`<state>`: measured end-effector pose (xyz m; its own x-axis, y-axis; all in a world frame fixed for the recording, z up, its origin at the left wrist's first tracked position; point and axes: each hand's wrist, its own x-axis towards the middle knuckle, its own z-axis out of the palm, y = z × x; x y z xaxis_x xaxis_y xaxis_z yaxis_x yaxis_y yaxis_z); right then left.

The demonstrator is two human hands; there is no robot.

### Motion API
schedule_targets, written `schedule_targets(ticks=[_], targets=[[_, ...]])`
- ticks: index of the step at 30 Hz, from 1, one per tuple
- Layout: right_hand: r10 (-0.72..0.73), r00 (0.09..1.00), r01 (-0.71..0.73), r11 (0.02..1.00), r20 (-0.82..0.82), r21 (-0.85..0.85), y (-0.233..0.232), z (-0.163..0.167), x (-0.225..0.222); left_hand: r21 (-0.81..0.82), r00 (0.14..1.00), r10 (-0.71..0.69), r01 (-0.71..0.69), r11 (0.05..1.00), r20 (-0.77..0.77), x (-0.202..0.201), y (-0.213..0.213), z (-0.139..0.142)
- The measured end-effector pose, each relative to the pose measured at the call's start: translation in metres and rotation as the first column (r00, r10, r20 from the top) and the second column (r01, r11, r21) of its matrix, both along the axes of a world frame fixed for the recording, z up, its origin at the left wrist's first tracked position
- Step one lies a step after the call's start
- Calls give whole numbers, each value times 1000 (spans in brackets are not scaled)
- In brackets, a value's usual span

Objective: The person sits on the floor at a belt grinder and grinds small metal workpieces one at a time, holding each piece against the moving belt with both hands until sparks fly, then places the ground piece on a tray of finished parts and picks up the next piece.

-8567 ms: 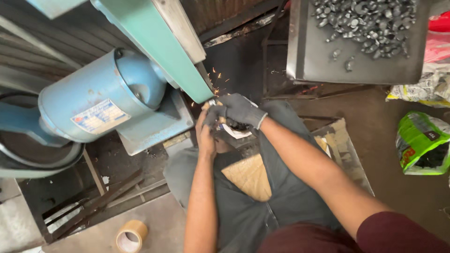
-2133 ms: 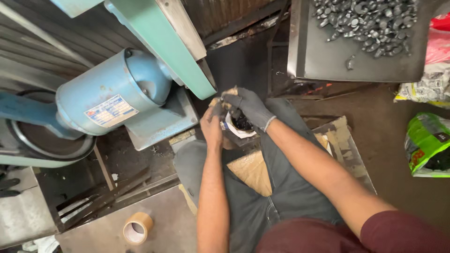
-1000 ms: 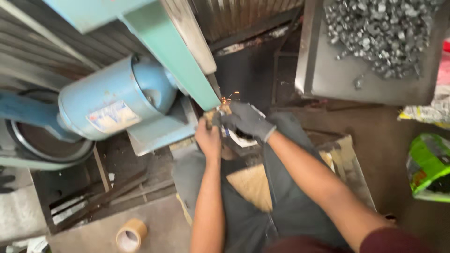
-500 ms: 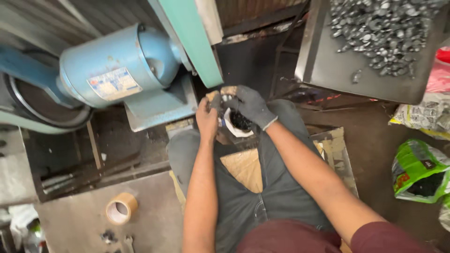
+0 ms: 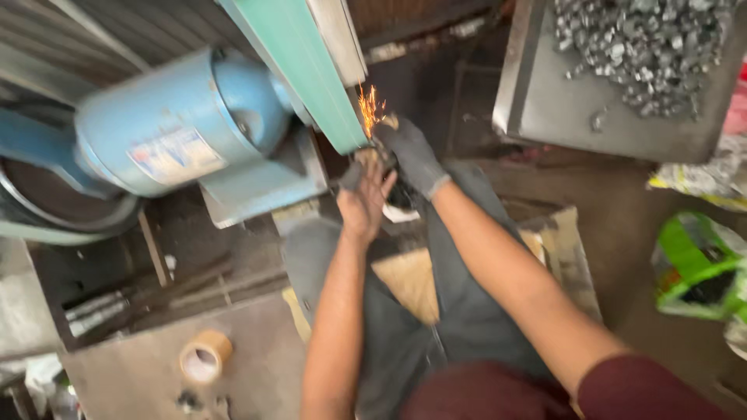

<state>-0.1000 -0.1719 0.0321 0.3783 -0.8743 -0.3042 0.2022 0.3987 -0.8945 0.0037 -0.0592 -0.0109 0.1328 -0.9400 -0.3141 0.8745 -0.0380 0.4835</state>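
- Orange sparks (image 5: 369,105) sprayed from the lower edge of the green grinder arm (image 5: 299,66) in the head view, where both hands pressed a small workpiece (image 5: 387,124) against it; the piece itself was too small and blurred to identify.
- Right hand (image 5: 412,155), in a dark glove, was clamped on that piece from the right, right at the sparks; left hand (image 5: 366,198), bare, was curled in just below and beside it, fingers closed toward the same piece, though whether it truly gripped or only steadied I could not tell.
- Risk, as I judged it: the bare left hand sat very close to the contact point, so a slip or a snatch of the piece could have dragged skin onto the abrasive; sparks could also have burned it or landed on the lap below.
- A small piece held by fingertips alone could have been flung out if pressed unevenly.
- Blue motor (image 5: 175,128) sat just left of the arm; a grey tray (image 5: 545,117) of small metal parts (image 5: 646,39) stood well apart at upper right, a tape roll (image 5: 204,356) lay on the floor at lower left, and a green bag (image 5: 692,268) lay at right.
- Against the frame half a second earlier, the hands had risen nearer the arm's edge and the spark burst was new; the camera had shifted and blurred.
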Motion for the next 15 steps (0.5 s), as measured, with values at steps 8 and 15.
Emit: schedule_targets(ticks=[8, 15], targets=[[85, 995, -98, 942, -54, -321, 8, 26, -56, 203, 870, -203, 122, 972, 449, 21, 25, 26], [-626, 544, 352, 775, -559, -525, -39, 45, -237, 309, 299, -350, 176, 935, 888, 6, 30, 6]])
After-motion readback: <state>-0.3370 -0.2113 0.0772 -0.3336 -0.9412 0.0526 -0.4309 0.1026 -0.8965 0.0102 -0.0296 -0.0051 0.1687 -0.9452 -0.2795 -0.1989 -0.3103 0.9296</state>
